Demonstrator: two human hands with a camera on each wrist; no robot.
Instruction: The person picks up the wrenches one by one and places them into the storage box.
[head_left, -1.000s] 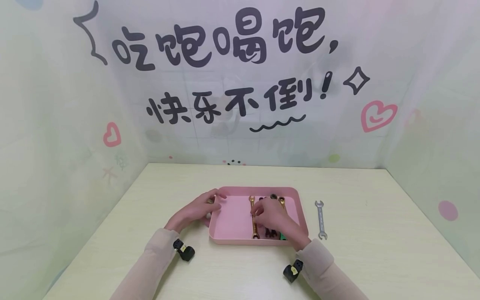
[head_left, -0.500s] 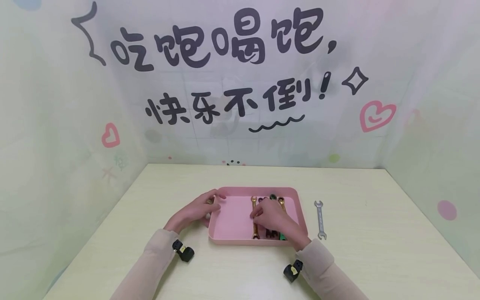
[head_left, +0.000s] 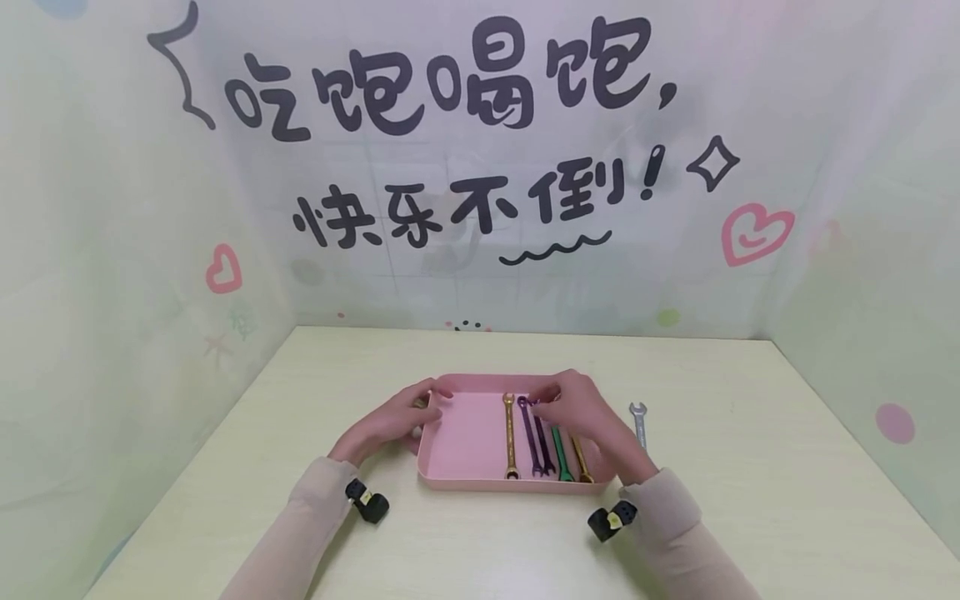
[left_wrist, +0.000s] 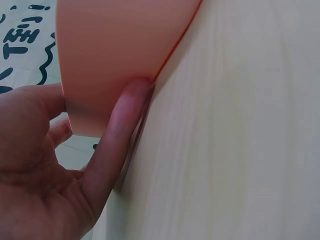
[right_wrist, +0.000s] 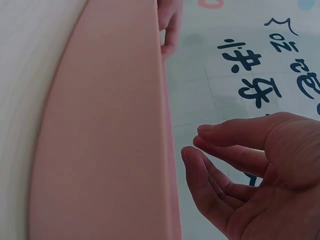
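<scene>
A pink tray [head_left: 467, 437] lies on the table, and my left hand [head_left: 390, 421] grips its left end. In the left wrist view my thumb presses the tray's outer wall [left_wrist: 115, 50] while fingers reach round the far side. My right hand [head_left: 588, 408] hovers above the tray's right half, fingers loosely bent; the right wrist view shows a gap between thumb and fingertips, holding nothing. Inside the tray, wrenches lie side by side: a gold wrench [head_left: 512, 437], a purple wrench [head_left: 530, 433], a darker purple wrench [head_left: 547, 454], a green wrench [head_left: 562, 458] and another gold wrench [head_left: 582, 462], their upper ends partly hidden.
A silver open-end wrench [head_left: 638, 417] is on the table [head_left: 750, 467] right of the tray, its lower end behind my right forearm. A printed curtain [head_left: 480, 292] hangs along the table's back and sides.
My right hand has let go of the left gold wrench, which shifted slightly right, and has moved right and back over the other wrenches. The left hand stays on the tray.
</scene>
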